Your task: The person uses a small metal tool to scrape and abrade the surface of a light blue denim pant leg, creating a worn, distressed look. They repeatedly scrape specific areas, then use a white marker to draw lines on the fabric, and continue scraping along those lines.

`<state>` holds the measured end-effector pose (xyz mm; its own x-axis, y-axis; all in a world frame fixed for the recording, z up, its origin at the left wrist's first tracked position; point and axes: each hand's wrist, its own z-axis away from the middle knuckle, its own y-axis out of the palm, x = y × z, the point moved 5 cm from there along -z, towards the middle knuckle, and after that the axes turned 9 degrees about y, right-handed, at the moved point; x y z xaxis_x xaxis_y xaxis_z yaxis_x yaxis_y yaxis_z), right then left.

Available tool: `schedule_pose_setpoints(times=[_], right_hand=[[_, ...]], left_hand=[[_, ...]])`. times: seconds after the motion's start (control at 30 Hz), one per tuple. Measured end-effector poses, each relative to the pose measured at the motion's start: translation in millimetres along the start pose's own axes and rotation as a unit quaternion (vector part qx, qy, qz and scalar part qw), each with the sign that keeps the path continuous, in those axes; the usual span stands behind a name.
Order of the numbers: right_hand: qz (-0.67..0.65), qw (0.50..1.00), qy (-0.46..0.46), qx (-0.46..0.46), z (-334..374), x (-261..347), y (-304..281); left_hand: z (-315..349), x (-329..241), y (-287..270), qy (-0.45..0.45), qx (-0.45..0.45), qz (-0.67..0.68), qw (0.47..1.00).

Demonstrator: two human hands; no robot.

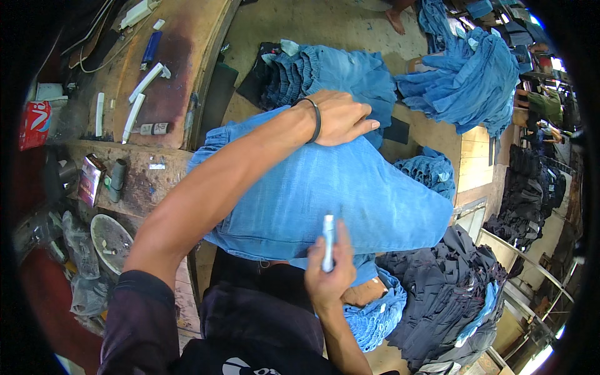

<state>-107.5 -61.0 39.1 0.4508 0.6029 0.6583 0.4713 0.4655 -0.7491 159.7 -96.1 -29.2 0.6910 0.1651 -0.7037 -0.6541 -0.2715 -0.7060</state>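
A light blue pair of jeans [312,187] lies folded in front of me. My left hand [340,119], with a black band at its wrist, rests on the far edge of the denim. Its thumb lies along the cloth, while the other fingers curl down and are mostly hidden. Close to the near side of the jeans, my right hand [334,269] is closed around a slim white marker-like stick [328,244], held upright. Motion slightly blurs this hand, and the stick's exact kind is unclear.
On the wooden table [181,37] at left lie white sticks [134,115], a blue lighter [150,49] and a small bottle [155,129]. A round dish [111,240] sits lower left. Denim piles [337,72] lie beyond; dark garments [437,294] are heaped at right.
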Motion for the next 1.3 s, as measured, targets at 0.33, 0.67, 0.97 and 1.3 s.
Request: schedule_pose_setpoints(times=[0.33, 0.67, 0.97, 1.3], right_hand=[[0.182, 0.973, 0.028, -0.142, -111, -127, -82], [0.155, 0.979, 0.052, -0.120, -63, -90, -30], [0.104, 0.981, 0.092, -0.138, -81, -165, -110], [0.018, 0.980, 0.130, -0.149, -78, -191, -139]], left_hand=[[108, -97, -36, -0.112, -0.339, -0.026, 0.934], [250, -101, -8, -0.261, -0.071, -0.186, 0.944], [103, -132, -13, -0.121, -0.250, -0.065, 0.959], [-33, -46, 67, -0.177, 0.291, 0.123, 0.932]])
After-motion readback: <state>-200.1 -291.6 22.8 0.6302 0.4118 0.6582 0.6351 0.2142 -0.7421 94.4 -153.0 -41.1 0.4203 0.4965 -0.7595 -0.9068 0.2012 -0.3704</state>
